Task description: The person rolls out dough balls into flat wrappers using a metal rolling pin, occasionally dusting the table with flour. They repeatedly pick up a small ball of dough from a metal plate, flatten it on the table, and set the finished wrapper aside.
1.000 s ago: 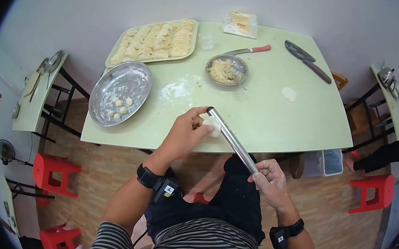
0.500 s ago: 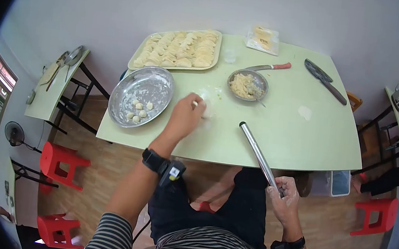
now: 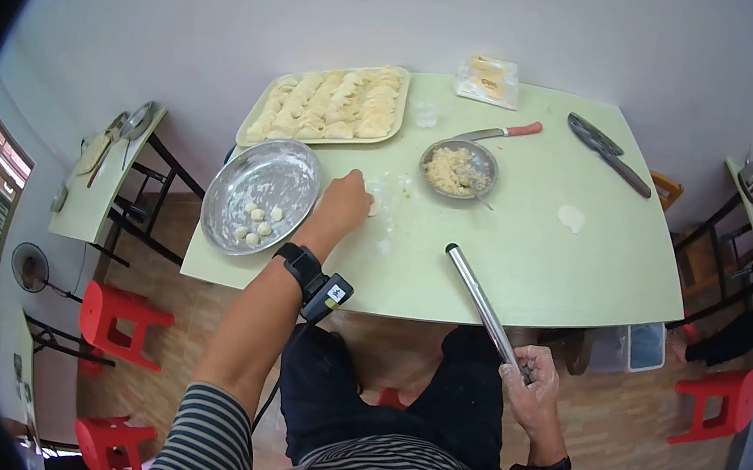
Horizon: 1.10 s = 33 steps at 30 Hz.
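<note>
My left hand is over the floured part of the table, right of the metal basin, its fingers curled down. A small pale piece of dough shows at its fingertips, mostly hidden by the hand. My right hand, dusted with flour, is wrapped round the lower end of a shiny metal rolling pin. The pin slants up and left over the table's front edge. Several small dough balls lie in the floured metal basin. A flattened dough wrapper lies on the right side.
A tray of dumplings stands at the back left of the table. Near the middle are a bowl of filling and a red-handled knife. Black tongs and a packet lie farther back. Red stools stand around.
My left hand has moved slightly left and down, turning so its back now covers the fingers. My right hand keeps its hold on the rolling pin. The view has shifted slightly.
</note>
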Each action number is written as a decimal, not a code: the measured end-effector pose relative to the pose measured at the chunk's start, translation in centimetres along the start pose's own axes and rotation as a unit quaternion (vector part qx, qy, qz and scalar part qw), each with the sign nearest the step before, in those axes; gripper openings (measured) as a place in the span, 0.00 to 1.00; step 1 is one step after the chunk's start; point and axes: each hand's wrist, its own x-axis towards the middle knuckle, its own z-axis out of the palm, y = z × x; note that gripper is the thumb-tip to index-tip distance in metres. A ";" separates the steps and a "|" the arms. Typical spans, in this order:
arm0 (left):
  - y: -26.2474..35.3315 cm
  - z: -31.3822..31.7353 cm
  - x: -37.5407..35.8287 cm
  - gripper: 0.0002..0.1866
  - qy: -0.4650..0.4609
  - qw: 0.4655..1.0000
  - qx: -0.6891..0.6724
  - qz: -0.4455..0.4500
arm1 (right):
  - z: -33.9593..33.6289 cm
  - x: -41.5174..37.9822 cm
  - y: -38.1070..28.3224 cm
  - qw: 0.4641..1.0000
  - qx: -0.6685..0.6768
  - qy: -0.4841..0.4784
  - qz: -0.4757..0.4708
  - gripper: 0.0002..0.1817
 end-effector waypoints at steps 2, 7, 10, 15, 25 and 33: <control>0.3 0.0 -0.1 0.14 -0.016 1.000 0.014 -0.018 | 0.0 -0.3 -0.1 1.000 0.012 0.005 0.005 0.14; 0.5 0.0 -0.3 0.14 0.040 0.999 0.009 -0.021 | -0.3 -0.3 -0.4 1.000 0.007 -0.003 0.006 0.14; 0.5 -1.4 0.1 0.13 0.102 0.990 0.062 0.070 | -0.4 -0.4 -0.1 1.000 -0.008 0.000 -0.012 0.12; 2.3 -2.6 -0.2 0.08 0.113 0.977 0.152 0.096 | -0.4 -0.7 -0.1 1.000 0.007 0.002 -0.005 0.13; 1.0 -0.3 -2.4 0.08 0.020 0.919 0.325 0.221 | -0.6 -0.9 0.7 0.999 0.021 0.013 -0.022 0.13; 3.9 -1.5 -4.3 0.05 -0.062 0.966 -0.246 0.048 | -1.3 -0.9 0.3 0.999 0.020 0.033 -0.026 0.13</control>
